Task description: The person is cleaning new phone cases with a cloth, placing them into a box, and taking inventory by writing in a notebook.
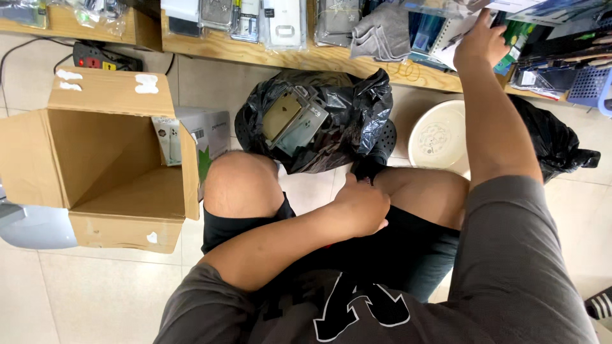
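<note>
A pale tiled floor (95,293) is seen from above, bounded at the top of the view by a low wooden shelf (287,56) whose front edge runs from upper left down toward the right. The shelf is crowded — clear-wrapped phone cases (280,22), a folded grey cloth (382,32) and packets are laid along it, leaving little bare wood. A black power strip (105,58) is noted on the floor under the shelf edge. Open floor is found mainly at lower left; between the knees only a narrow strip of tile is left. A cardboard box (115,159) lies at left with its flaps open and its inside bare; a small printed carton (204,137) stands just beside its right flap. A black plastic bag (350,108) sits on the floor in front of the knees, its mouth open, with flat grey-and-tan cases (293,120) resting in it. A round white lid (438,135) lies to the right, and a second black bag (554,143) beyond the arm. The left hand (362,205) is held at the lower edge of the black plastic bag, fingers curled together and pinching the film. The right hand (479,43) is raised to the shelf, fingers pressed against the packets (446,38) there — the exact grip cannot be told.
</note>
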